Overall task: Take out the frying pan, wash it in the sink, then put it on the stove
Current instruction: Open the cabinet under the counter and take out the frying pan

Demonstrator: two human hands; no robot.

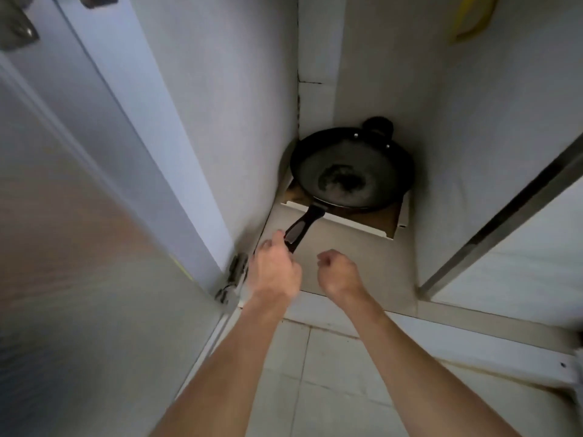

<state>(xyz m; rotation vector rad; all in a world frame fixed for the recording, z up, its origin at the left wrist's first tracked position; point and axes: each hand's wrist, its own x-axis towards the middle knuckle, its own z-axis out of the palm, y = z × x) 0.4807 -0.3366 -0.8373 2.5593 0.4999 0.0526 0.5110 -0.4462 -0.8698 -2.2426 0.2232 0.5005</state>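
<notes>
Open cabinet, low down

A door [94, 216] is standing open at left by its hinge [235, 272]; a shallow box [362, 223] is lying on the shelf [353, 260]; something yellow [473, 20] is hanging above.

Item I log: pan [351, 171], black, round, upright, inside dull with pale residue at centre. It sits at frame centre-right, in the cabinet's back corner. Handle [303, 228], black, points toward lower left.
</notes>
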